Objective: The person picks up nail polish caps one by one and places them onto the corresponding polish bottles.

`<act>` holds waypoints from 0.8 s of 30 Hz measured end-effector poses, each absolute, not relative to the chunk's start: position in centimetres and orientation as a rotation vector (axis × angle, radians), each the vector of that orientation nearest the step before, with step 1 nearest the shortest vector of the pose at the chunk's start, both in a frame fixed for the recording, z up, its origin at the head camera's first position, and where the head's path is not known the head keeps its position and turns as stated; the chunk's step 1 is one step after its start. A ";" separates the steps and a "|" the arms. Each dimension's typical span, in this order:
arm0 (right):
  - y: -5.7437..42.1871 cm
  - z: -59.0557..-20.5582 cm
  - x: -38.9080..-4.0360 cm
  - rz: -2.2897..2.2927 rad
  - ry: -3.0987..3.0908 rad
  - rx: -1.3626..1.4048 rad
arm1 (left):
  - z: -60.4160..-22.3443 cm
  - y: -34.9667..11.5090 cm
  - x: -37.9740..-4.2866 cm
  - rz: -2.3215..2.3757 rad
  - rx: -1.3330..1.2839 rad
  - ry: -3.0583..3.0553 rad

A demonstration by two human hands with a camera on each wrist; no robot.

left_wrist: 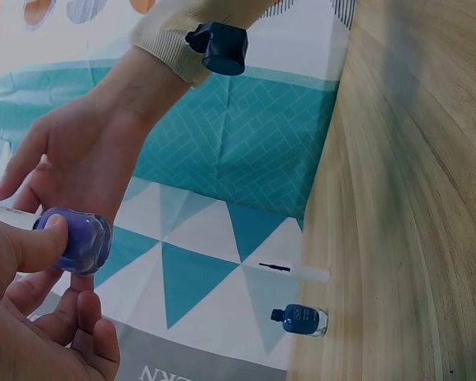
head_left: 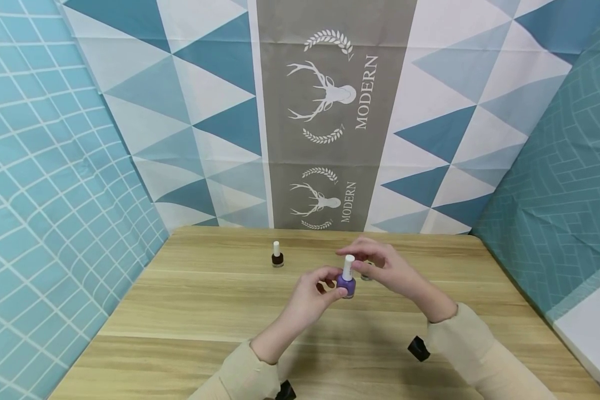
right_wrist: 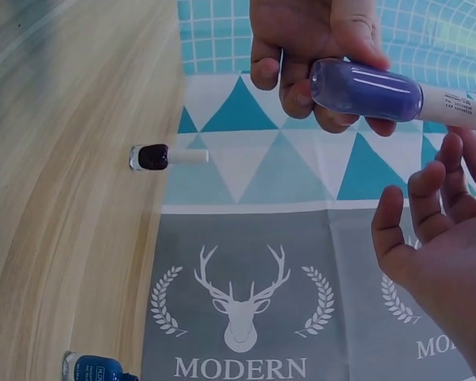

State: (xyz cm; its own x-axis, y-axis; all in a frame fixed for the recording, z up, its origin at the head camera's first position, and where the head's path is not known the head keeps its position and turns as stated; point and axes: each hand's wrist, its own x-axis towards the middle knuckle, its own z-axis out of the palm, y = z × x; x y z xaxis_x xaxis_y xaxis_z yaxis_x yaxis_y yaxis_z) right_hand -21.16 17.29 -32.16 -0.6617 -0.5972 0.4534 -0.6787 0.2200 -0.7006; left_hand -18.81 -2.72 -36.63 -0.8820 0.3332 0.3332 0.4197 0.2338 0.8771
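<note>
My left hand [head_left: 307,297] holds a purple nail polish bottle [head_left: 346,285] above the table, thumb on the near side of the glass. The bottle is upright with its white cap [head_left: 348,268] on. At that cap is my right hand [head_left: 385,269], thumb and forefinger tips on either side of it. On the wooden table behind, a dark nail polish bottle [head_left: 277,259] stands capped. An uncapped blue nail polish bottle [left_wrist: 303,319] stands beside its white cap with brush [left_wrist: 305,272] in the left wrist view; the right hand mostly covers these in the head view.
The wooden table [head_left: 190,311] ends at a patterned back cloth [head_left: 220,139] printed with triangles and deer heads. Blue tiled-pattern cloths [head_left: 40,166] hang at both sides. Small black wrist devices [head_left: 419,349] sit by the sleeves.
</note>
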 end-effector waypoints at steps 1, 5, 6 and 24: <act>17.3 -32.1 -21.2 1.436 -2.388 1.264 | -36.6 -2.7 -18.8 -1.744 -0.739 -2.408; 17.4 -32.1 -21.2 1.427 -2.404 1.293 | -36.7 -2.6 -18.9 -1.709 -0.748 -2.420; 17.4 -32.1 -21.3 1.429 -2.406 1.295 | -36.7 -2.6 -18.9 -1.701 -0.750 -2.423; 17.5 -32.2 -21.3 1.488 -2.367 1.321 | -36.8 -2.4 -18.8 -1.705 -0.762 -2.434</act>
State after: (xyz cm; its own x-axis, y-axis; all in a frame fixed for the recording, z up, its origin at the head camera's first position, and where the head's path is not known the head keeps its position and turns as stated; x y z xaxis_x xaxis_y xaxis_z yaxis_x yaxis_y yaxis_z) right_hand -21.33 17.49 -32.22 -0.6339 -0.6297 0.4491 -0.6777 0.1725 -0.7148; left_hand -18.84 -2.44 -36.81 -0.8739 0.3527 0.3345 0.4349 0.2599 0.8622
